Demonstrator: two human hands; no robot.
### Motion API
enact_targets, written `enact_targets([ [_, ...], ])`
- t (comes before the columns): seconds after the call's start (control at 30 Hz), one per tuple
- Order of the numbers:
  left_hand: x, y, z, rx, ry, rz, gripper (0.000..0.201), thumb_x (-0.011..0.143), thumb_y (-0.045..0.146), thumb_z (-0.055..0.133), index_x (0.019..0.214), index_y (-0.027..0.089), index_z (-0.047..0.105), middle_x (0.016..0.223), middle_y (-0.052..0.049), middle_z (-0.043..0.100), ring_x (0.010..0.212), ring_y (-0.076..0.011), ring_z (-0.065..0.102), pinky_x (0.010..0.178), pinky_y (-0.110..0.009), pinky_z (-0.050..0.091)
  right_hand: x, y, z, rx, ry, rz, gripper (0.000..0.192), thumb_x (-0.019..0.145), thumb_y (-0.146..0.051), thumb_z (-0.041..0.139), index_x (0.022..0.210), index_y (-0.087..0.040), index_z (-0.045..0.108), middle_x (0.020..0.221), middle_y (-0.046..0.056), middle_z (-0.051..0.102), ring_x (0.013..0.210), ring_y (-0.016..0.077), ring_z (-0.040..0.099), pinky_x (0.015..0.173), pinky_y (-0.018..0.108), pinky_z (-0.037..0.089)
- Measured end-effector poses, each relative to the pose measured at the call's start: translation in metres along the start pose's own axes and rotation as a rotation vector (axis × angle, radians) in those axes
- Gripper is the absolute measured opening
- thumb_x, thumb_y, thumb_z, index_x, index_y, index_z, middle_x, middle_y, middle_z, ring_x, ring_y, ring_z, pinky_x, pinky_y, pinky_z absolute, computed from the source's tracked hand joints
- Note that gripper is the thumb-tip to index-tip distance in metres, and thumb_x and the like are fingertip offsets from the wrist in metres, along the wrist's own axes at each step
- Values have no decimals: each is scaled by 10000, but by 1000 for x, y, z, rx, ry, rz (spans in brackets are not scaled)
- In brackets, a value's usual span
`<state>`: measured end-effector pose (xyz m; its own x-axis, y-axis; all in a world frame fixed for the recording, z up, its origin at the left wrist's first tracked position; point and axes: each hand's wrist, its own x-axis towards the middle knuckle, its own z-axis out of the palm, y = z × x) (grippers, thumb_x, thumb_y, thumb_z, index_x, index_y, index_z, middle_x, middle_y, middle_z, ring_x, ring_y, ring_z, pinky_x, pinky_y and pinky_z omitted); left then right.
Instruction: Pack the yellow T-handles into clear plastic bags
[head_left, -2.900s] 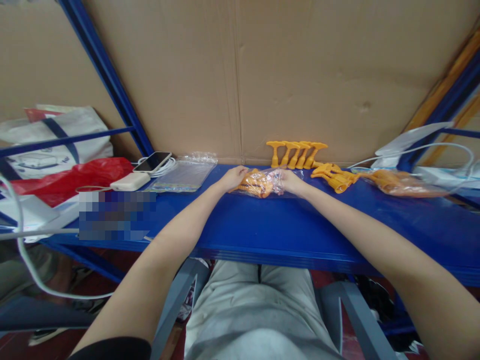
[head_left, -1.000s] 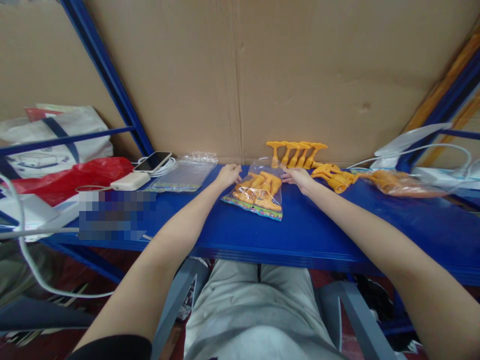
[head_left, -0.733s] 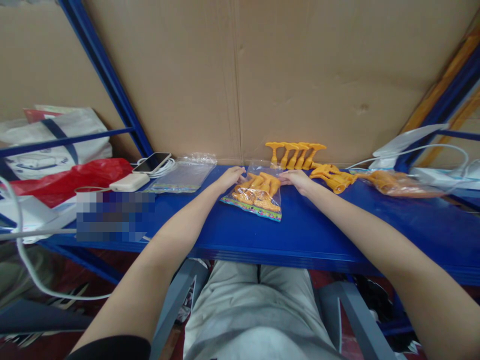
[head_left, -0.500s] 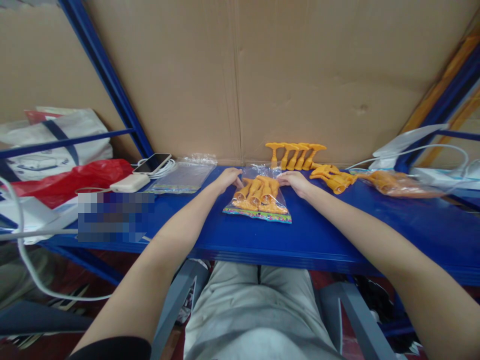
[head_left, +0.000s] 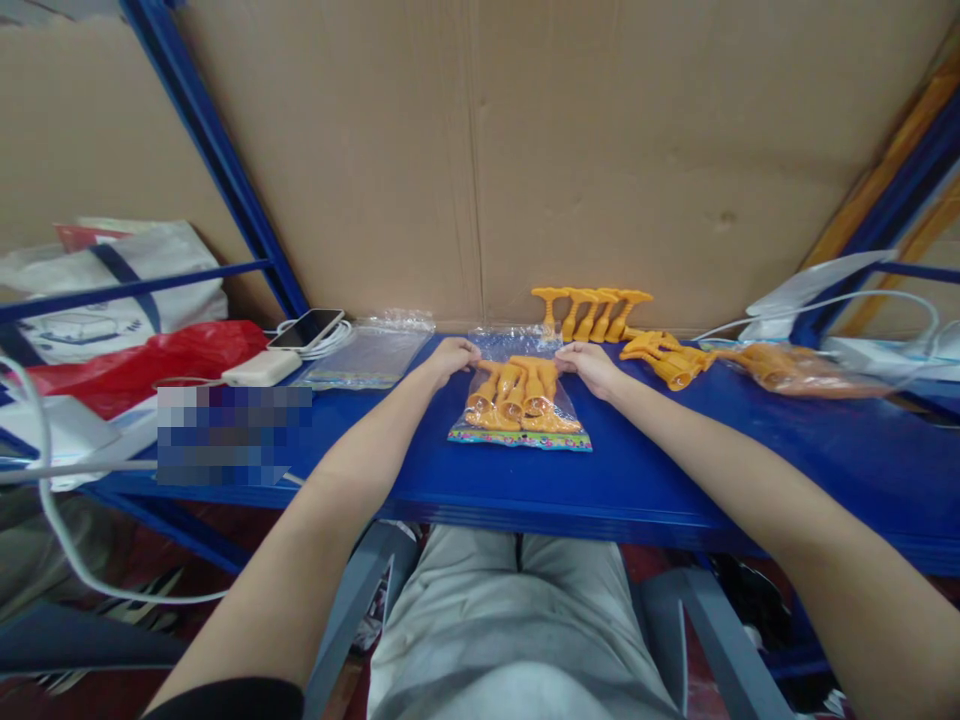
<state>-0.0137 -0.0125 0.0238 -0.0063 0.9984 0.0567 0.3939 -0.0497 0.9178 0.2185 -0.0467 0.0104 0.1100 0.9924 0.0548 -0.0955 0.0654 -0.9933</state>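
A clear plastic bag lies on the blue table in front of me, its colourful printed edge toward me. Inside it are several orange plastic pieces, each with a flared, cup-like end. My left hand pinches the bag's far left side between thumb and fingers. On the far right side, my right hand grips the bag the same way. The bag is spread fairly flat between both hands. What exactly the orange pieces are, I cannot tell.
Behind the bag, several matching orange pieces stand in a row against the cardboard. More loose ones and a filled bag lie to the right. Flat clear bags, a phone and a white power bank are on the left.
The bag's far part has been pulled out flatter and wider between my hands. Its printed edge has shifted slightly right and toward me. My hands have barely moved.
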Motion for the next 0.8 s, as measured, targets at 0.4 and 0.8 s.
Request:
enact_targets([
  [0.4,1,-5,-5,-56,-149,80,137,637,67,682,746,152,680,657,-5,690,610,-107,625,580,-196,465,4,2,-8,-16,-131,21,167,718,-3,605,676,-165,600,527,-32,581,477,81,523,525,199,450],
  [0.8,4,-5,0,137,-113,186,198,561,-3,549,487,161,630,674,-34,724,732,-160,672,711,-271,533,7,5,-11,-162,-206,-78,125,593,-66,537,558,-186,548,516,-37,521,507,91,459,538,213,395],
])
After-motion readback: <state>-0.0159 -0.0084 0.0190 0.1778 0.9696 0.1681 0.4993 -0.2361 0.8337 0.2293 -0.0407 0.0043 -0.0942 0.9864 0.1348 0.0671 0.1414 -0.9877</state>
